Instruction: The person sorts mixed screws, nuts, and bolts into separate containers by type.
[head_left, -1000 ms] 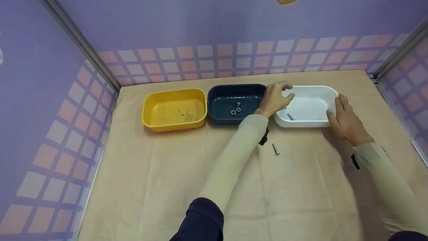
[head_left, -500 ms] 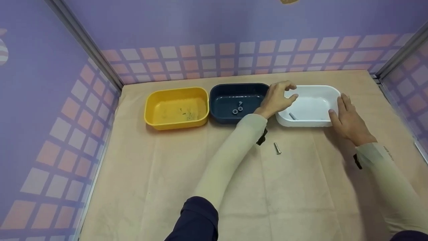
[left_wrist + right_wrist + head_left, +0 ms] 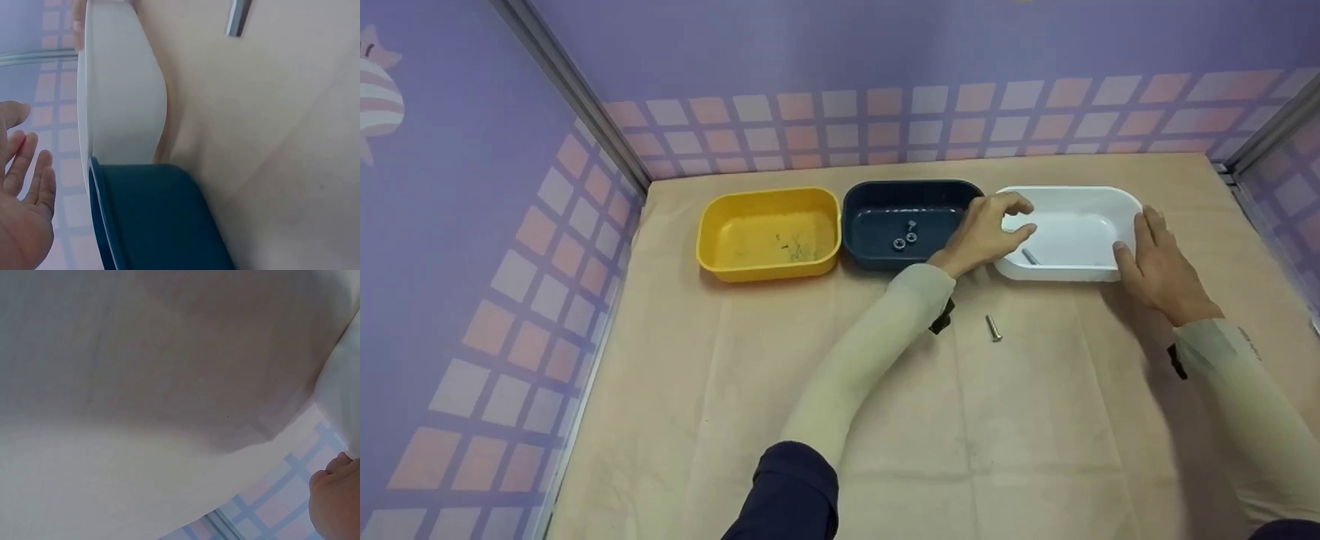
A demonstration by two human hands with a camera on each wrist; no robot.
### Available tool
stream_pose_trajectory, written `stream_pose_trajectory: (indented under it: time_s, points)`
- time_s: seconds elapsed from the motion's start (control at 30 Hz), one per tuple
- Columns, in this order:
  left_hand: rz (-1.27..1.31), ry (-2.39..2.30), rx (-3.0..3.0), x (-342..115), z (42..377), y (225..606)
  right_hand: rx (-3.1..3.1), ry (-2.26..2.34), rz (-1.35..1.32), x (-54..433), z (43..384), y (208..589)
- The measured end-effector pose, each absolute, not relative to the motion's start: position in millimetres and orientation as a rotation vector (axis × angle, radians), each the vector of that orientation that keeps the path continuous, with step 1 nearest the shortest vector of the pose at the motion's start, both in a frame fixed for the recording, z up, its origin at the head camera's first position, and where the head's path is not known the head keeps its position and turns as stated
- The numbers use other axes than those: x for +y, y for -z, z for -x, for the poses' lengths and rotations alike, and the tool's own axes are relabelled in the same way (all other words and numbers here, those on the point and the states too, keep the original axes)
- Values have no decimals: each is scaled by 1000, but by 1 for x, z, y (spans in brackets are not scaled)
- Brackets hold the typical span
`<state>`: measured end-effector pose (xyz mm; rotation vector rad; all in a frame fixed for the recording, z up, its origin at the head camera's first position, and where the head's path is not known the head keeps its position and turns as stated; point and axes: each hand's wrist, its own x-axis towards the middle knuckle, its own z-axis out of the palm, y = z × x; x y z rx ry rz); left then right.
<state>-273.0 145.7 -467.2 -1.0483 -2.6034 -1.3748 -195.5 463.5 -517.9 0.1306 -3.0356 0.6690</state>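
on the counter (image 3: pixel 885 420), three tubs were lined up in a row: a yellow tub (image 3: pixel 769 232), a dark blue tub (image 3: pixel 877 225) and a white tub (image 3: pixel 1076 225). the left hand (image 3: pixel 986 232) was held over the white tub's left rim with fingers relaxed and nothing gripped. the right hand (image 3: pixel 1162 270) was laid flat against its right end. one bolt (image 3: pixel 1030 256) was seen inside the white tub, another bolt (image 3: pixel 994 328) on the counter near it.

No legible text, labels, brands or numbers on any surface; small dark marks on the right sleeve (image 3: pixel 1249 335) unreadable.
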Motion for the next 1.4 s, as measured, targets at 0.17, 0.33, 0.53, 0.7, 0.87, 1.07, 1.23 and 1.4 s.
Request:
stream_pose_trajectory:
  time_s: [0.17,0.33,0.53,0.7,0.87,1.07,1.23,1.4]
  points:
    - [1120,1391,-2559,144,263,469,-3045,-657,-112,464,195,518]
    - [1187,1390,-2504,137,256,471,-3056,-614,-95,462,196,517]
    - [1236,1379,-2492,131,246,472,-3064,-601,-92,462,198,516]
    - [1314,1385,-2455,131,237,475,-3053,-620,-110,464,197,517]
    - [1347,1425,-2454,128,230,481,-3044,-634,-127,464,198,518]
    - [1344,1493,-2504,120,222,497,-3072,-606,-103,464,199,518]
    - [1329,1537,-2541,112,216,510,-3075,-604,-98,464,199,518]
    - [1321,1557,-2615,104,213,520,-3081,-616,-88,463,199,518]
